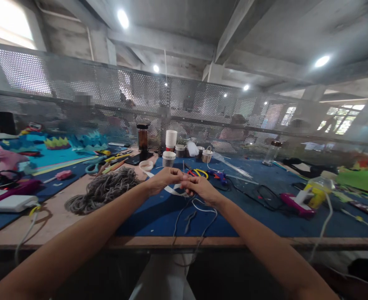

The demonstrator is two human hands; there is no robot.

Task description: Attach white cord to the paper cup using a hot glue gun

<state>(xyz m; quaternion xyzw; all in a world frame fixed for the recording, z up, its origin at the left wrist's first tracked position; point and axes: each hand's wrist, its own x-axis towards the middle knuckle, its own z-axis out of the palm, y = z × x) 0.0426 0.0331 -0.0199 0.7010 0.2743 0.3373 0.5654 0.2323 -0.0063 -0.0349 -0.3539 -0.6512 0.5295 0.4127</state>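
Note:
My left hand [167,178] and my right hand [199,188] meet over the blue mat [146,223], both closed in a pinch with fingertips touching. Whatever lies between the fingers is too small to make out. Just below them, a thin grey cord [206,233] trails down across the mat and over the table edge; whether its upper end is in my fingers is unclear. A white strip [172,190] curls beside and behind my left hand. To the left lies a heap of grey yarn [104,189]. Yellow-handled scissors [199,173] lie behind my right hand.
Paper cups [169,158], a dark-liquid jar [142,138] and a blue glue gun [220,177] stand or lie farther back. Purple power strips [297,205] with cables flank both sides. A yellow-liquid bottle [317,191] is at right. A perforated metal screen [190,104] closes the back.

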